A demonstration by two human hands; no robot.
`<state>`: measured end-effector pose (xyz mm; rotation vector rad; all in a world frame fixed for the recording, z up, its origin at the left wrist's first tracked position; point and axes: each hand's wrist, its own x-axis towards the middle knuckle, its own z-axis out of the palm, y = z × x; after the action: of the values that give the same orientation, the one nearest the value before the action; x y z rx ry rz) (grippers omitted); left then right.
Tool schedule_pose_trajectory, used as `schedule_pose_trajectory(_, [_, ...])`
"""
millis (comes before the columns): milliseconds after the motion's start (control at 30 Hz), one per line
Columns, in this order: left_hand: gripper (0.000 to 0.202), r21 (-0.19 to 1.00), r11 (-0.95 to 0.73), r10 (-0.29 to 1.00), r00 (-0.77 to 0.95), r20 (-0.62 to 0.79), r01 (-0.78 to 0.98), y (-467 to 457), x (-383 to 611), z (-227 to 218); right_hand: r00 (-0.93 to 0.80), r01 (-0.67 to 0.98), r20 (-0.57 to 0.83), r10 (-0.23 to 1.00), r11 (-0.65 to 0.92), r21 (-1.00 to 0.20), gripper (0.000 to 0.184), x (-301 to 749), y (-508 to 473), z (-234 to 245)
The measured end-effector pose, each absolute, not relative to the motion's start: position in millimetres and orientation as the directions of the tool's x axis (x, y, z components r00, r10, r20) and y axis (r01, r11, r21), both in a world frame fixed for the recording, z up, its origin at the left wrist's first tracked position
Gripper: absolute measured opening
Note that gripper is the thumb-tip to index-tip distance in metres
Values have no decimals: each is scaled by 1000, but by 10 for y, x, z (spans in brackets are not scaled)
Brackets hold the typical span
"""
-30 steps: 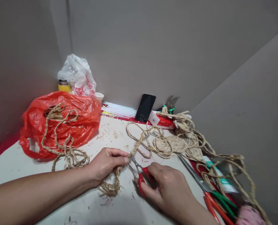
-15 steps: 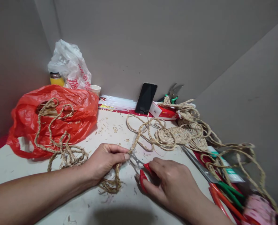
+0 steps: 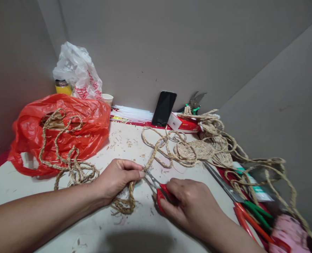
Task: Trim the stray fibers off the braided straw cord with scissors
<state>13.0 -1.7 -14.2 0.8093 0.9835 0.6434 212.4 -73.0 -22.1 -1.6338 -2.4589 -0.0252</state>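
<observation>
Between thumb and fingers, my left hand point(image 3: 121, 177) pinches a braided straw rope point(image 3: 156, 149) near the middle of the table. One stretch of the rope runs up and back to loose loops; a frayed length point(image 3: 131, 203) hangs below the hand. My right hand point(image 3: 193, 203) grips small scissors point(image 3: 161, 193) by their red handles. The blades are parted and their tips meet the rope right beside my left thumb. Behind the hands lie flat coiled straw discs point(image 3: 187, 154), with rope loops over them.
A red plastic bag point(image 3: 92, 140) with straw and braided rope stands at left. A phone point(image 3: 163, 109) leans on the back wall, near a paper cup point(image 3: 108, 99) and pruning shears point(image 3: 195, 102). Large shears point(image 3: 240, 203) and tangled rope point(image 3: 279, 165) lie at right. Straw scraps dot the table.
Almost nothing differs. The whole view has shifted very slightly; both hands, the rope and the scissors keep nearly the same positions.
</observation>
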Motion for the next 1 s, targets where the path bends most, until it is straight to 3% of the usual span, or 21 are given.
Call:
schedule_pose_trajectory(367, [16, 830, 549, 779, 420, -465, -98, -15, 110, -149, -418, 887, 254, 872, 452, -91, 32, 2124, -724, -199])
schedule_pose_trajectory(700, [19, 818, 561, 772, 434, -464, -124, -14, 108, -137, -406, 879, 255, 878, 451, -156, 31, 2138, -709, -187])
schedule_pose_trajectory(1000, [20, 849, 522, 785, 439, -437, -88, -25, 115, -182, -378, 899, 265, 887, 420, -122, 27, 2081, -718, -221])
